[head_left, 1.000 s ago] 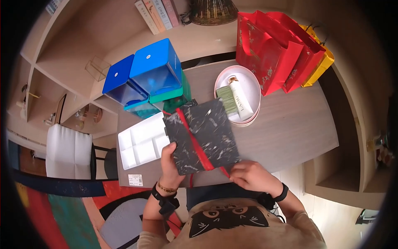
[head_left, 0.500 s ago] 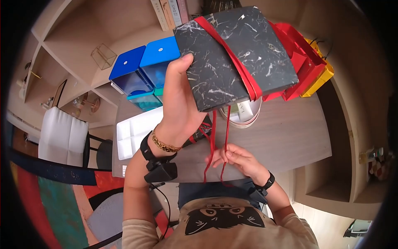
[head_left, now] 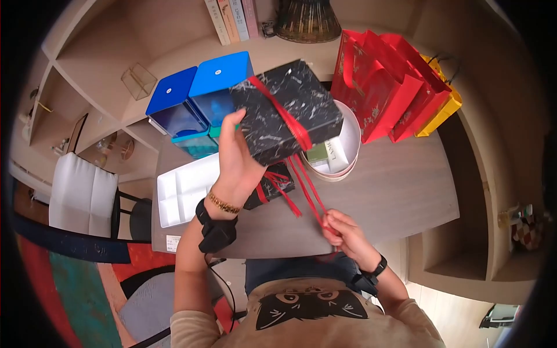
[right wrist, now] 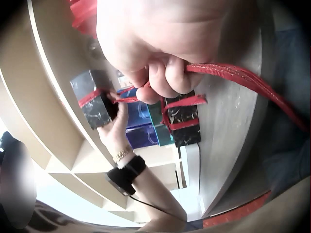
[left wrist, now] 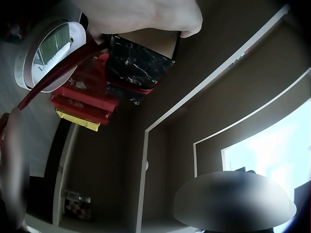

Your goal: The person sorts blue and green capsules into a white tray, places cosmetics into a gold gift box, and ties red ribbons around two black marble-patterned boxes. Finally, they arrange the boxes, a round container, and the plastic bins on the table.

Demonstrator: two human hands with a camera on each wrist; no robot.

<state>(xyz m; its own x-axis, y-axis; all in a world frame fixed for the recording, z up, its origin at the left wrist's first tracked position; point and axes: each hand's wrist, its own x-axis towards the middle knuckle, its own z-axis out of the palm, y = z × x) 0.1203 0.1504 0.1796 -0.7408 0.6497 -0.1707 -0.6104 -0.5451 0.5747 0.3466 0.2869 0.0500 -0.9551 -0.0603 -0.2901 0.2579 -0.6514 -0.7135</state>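
A black marbled gift box [head_left: 290,110] is held up over the table in my left hand [head_left: 235,156], the thumb along its near left edge. Red ribbon wraps round the box and its ends run down from it. My right hand [head_left: 351,235] grips these ends below, near the table's front edge. In the right wrist view the fingers curl round the ribbon [right wrist: 233,75], and its loose tail trails past the hand. A second black marbled box [right wrist: 180,114], tied with red ribbon, lies on the table under my left hand, partly hidden by it.
A white divided tray [head_left: 187,185] lies to the left, with blue and green containers [head_left: 217,84] behind it. A round box [head_left: 351,130] holds a tube and a green pack. Red paper bags [head_left: 371,87] and a yellow bag [head_left: 444,113] stand at the back right.
The box rose from low over the table towards the head camera, then sank back somewhat and away. The right hand moved from the box's lower corner to the hanging ribbon ends and now grips them.
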